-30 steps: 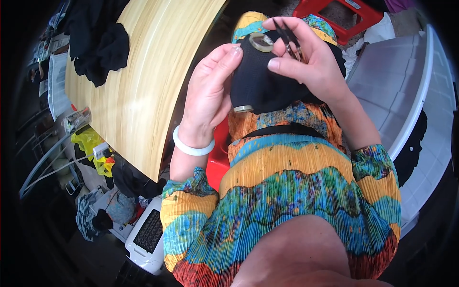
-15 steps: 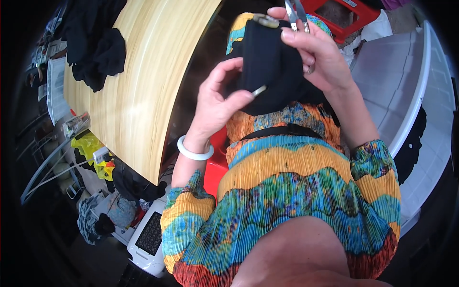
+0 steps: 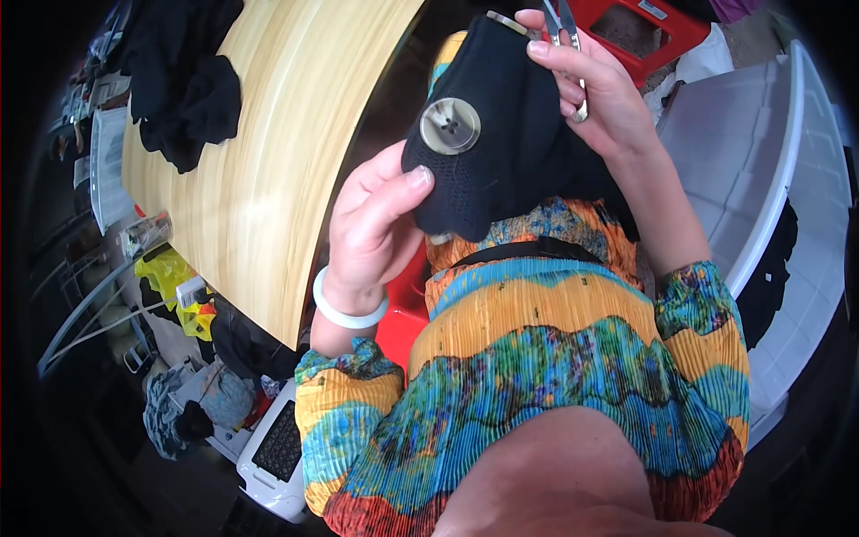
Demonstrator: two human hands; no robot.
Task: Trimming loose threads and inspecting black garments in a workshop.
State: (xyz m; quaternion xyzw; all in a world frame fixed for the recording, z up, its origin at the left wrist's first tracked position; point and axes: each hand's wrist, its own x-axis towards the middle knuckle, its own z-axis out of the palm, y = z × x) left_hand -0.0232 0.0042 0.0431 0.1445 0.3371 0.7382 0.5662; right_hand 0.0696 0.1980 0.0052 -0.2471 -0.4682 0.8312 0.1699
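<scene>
A black knit garment (image 3: pixel 519 116) is stretched between my two hands above my lap. My left hand (image 3: pixel 371 215) pinches its left edge, thumb on top, just below a large round grey-brown button (image 3: pixel 450 126). Another button (image 3: pixel 507 22) shows edge-on at the top of the cloth, beside the fingertips of my right hand (image 3: pixel 599 89). That hand is closed around small metal thread snips (image 3: pixel 564 27), blades pointing up, and also grips the cloth's upper edge. Part of a further button (image 3: pixel 439 239) peeks out under the lower hem. The rest of the garment hangs over my lap.
To the left stands a wood-grain table (image 3: pixel 259 161) with a heap of black cloth (image 3: pixel 183 89) on it. A large pale plastic bin (image 3: pixel 734 152) is at my right. A red plastic stool (image 3: pixel 640 31) stands beyond my right hand. A yellow bag (image 3: pixel 170 286) lies past the table.
My left hand has moved left and down, pulling the cloth out flat, so a button now faces up. My right hand has shifted only slightly, still holding the snips.
</scene>
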